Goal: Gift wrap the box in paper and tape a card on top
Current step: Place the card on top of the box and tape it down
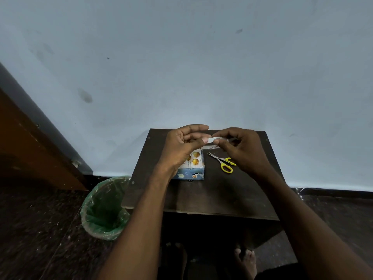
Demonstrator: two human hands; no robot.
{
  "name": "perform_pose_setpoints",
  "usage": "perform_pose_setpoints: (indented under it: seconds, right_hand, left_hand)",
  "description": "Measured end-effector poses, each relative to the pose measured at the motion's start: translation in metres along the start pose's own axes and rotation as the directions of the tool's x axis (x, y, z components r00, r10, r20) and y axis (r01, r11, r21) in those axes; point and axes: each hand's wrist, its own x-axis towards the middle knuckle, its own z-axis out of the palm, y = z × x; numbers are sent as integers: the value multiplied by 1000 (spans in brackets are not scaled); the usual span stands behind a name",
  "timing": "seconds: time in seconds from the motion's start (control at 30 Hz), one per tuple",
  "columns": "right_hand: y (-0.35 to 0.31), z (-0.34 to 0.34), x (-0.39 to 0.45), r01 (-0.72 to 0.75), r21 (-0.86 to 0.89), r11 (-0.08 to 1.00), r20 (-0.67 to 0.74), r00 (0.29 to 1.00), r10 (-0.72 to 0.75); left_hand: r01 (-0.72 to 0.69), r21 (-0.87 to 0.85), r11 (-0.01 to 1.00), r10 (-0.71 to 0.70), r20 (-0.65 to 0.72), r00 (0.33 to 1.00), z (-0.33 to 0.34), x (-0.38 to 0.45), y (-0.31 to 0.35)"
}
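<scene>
A small box (192, 172) in blue patterned paper sits on the dark table (212, 197), a white card with orange-yellow balls (195, 158) on its top. My left hand (181, 146) and my right hand (242, 148) are raised above the box's far side and together hold a roll of clear tape (211, 143). My left thumb and fingers pinch the tape at its edge, while my right fingers grip the roll; most of it is hidden behind them. My left wrist covers the box's left part.
Yellow-handled scissors (223, 163) lie on the table just right of the box, under my right hand. A green-lined waste bin (105, 207) stands on the floor left of the table. A light blue wall is right behind the table, a wooden door frame (30, 148) far left.
</scene>
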Motion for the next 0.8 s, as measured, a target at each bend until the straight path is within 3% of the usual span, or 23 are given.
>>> perform_pose_setpoints:
  seconds: [0.53, 0.8]
  right_hand:
    - [-1, 3, 2, 33, 26, 999, 81, 996, -35]
    - [0, 10, 0, 58, -93, 994, 63, 997, -52]
  left_hand:
    - [135, -79, 988, -139, -49, 989, 6, -2, 1]
    - [-17, -24, 1000, 13, -140, 990, 8, 0, -5]
